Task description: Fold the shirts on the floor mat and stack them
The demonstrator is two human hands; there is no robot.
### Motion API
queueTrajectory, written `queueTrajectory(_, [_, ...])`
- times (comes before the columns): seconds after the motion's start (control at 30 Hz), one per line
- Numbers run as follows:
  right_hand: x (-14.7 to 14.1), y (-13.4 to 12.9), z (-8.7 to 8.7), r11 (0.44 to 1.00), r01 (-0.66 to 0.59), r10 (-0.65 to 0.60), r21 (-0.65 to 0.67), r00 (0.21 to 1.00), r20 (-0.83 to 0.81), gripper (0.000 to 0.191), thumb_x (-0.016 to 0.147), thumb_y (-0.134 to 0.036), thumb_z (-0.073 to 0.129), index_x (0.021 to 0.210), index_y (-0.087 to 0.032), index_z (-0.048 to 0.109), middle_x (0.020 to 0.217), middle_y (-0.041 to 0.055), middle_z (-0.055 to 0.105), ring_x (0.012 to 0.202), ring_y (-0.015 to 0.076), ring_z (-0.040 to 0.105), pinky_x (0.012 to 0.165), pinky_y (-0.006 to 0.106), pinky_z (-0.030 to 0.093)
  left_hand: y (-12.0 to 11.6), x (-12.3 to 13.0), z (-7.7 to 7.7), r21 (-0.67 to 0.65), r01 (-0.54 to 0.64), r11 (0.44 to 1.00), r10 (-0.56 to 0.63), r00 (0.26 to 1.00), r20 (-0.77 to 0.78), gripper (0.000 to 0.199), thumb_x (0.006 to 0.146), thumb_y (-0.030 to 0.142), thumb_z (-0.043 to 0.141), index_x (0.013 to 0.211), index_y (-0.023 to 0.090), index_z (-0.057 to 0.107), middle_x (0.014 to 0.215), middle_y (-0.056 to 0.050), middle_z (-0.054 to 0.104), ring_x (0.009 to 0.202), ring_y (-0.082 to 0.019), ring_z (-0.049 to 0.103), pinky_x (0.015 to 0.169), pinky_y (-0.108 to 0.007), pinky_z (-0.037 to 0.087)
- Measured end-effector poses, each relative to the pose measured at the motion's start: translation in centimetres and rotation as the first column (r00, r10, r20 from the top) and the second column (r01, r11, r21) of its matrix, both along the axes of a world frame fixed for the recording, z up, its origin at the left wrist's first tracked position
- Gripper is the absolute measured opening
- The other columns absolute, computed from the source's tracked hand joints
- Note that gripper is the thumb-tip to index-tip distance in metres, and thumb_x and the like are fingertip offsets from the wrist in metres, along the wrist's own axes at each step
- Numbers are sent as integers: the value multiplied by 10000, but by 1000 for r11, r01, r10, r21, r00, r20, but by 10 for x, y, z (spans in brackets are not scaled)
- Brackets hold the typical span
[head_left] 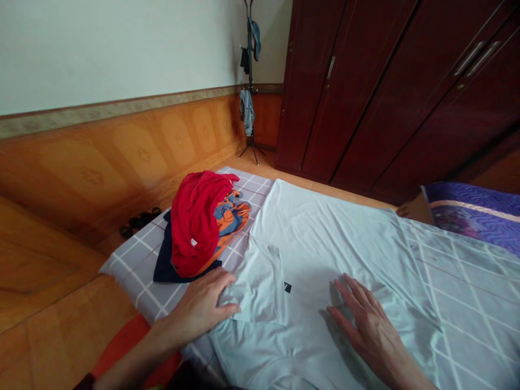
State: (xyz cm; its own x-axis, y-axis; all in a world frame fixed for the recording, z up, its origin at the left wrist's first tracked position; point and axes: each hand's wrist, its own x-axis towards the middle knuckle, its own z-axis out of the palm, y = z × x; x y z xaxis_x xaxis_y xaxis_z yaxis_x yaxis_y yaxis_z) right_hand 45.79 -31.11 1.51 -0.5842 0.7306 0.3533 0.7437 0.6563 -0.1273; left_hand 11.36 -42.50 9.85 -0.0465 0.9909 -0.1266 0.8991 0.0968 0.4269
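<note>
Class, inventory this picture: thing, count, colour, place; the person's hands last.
Checked sheet: one, grey, on bed
T-shirt: one, pale blue, on sheet
Red garment: one, red, on sheet
Orange-blue garment: one, orange-blue, under red
Navy garment: one, navy, under red
Wardrobe: one, dark red-brown, right
Coat stand: one, black, corner
Shoes: unclear count, dark, by wall
Blanket: one, purple, far right
Left grip: one, on folded shirt
Right grip: one, flat on T-shirt

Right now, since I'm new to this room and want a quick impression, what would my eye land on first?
The bright red garment heaped on other clothes at the left of the bed stands out first. To its right, a pale T-shirt lies spread over the grey checked bedsheet, the left hand on its folded-in part and the right hand flat on it. Above, a dark red wooden wardrobe fills the upper right.
</note>
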Motion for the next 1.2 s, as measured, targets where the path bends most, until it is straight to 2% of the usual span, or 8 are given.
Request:
queueTrajectory(0.1, [-25, 8, 25, 994, -99, 96, -41, 994, -57, 501, 910, -488, 423, 1295, -172, 480, 1288, 155, 551, 1169, 293, 530, 951, 460, 455, -24, 5, -16, 24, 1, 1000, 1, 999, -50, 416, 683, 263, 678, 1072, 216, 537, 1071, -42, 590, 1007, -224, 574, 842, -317, 458])
queueTrajectory(0.2, [-74, 25, 47, 979, -167, 161, -121, 985, -59, 392, 915, -412, 445, 1215, -180, 544, 1167, 133, 615, 1084, 272, 569, 909, 419, 471, -38, 8, -35, 99, -26, 995, 34, 997, -75, 364, 713, 207, 641, 1055, 206, 518, 1066, -60, 585, 1023, -232, 571, 864, -340, 466])
queueTrajectory(0.43, [-176, 53, 55, 949, 57, -24, -311, 994, 110, 214, 864, -305, 515, 917, -155, 659, 975, 138, 607, 996, 273, 549, 830, 347, 436, -50, 4, -51, 305, 55, 951, -57, 998, -3, 331, 739, 10, 427, 991, 207, 513, 962, -45, 591, 877, -186, 581, 761, -289, 472])
queueTrajectory(0.57, [-184, 70, 55, 899, 140, -115, -415, 990, 84, 206, 852, -251, 474, 798, -175, 658, 862, 97, 650, 871, 215, 609, 709, 269, 419, -48, 9, -50, 421, 211, 882, -244, 969, 27, 308, 792, 10, 389, 991, 199, 529, 898, -38, 630, 809, -181, 561, 744, -288, 452])
queueTrajectory(0.7, [-179, 87, 54, 823, 238, -226, -515, 970, 86, 255, 848, -311, 461, 825, -164, 667, 725, 54, 665, 690, 163, 630, 569, 224, 385, -44, 19, -48, 372, 359, 856, -397, 917, 27, 315, 833, 39, 403, 1093, 182, 510, 1000, -58, 627, 862, -183, 562, 774, -290, 450])
queueTrajectory(0.83, [-175, 82, 52, 779, 279, -264, -562, 958, 110, 257, 786, -352, 545, 917, -173, 675, 752, 50, 680, 696, 175, 635, 544, 229, 357, -43, 21, -51, 303, 321, 897, -328, 944, -29, 378, 850, 47, 423, 1194, 194, 474, 1121, -75, 564, 964, -194, 547, 803, -291, 449])
queueTrajectory(1.0, [-173, 70, 59, 771, 300, -271, -562, 953, 138, 183, 780, -298, 517, 776, -185, 660, 768, 63, 677, 763, 208, 638, 581, 255, 349, -42, 16, -62, 359, 345, 867, -351, 935, -53, 231, 881, 64, 375, 965, 186, 552, 880, -46, 585, 792, -176, 537, 705, -277, 430])
queueTrajectory(1.2, [-172, 58, 58, 794, 262, -214, -548, 965, 152, 410, 790, -250, 529, 1192, -173, 552, 851, 55, 690, 820, 222, 644, 633, 270, 383, -40, 10, -61, 362, 367, 857, -370, 927, -62, 229, 878, 61, 355, 903, 181, 549, 836, -43, 583, 757, -165, 528, 670, -275, 397])
